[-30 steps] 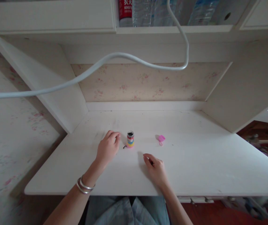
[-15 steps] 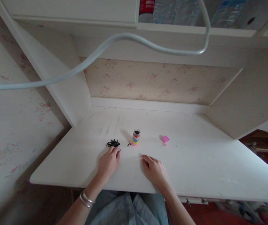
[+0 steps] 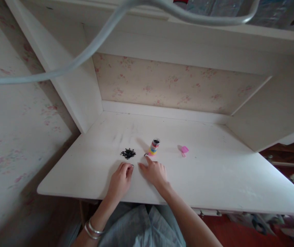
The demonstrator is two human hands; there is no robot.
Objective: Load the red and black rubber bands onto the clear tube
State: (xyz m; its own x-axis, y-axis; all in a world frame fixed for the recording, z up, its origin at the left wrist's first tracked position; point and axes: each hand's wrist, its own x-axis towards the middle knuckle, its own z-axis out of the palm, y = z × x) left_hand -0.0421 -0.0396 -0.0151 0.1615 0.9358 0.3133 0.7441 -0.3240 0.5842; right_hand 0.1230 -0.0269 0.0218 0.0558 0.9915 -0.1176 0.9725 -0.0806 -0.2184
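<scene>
A small pile of black hair ties lies on the white desk. My left hand rests just below the pile with its fingers curled, and a single black tie sits at its fingertips. My right hand lies flat on the desk beside it, fingers stretched toward a small jar with rainbow stripes, which stands upright and open. Another loose black tie lies at the jar's left base. A pink lid lies to the right of the jar.
The desk sits in a white alcove with side panels and a floral back wall. A white cable hangs across the top of the view. Bottles stand on the shelf above. The desk's front edge is close to my lap.
My left hand drew back from beside the jar, uncovering the pile of black ties. My right hand slid left toward the jar. The view tilted down and to the left.
</scene>
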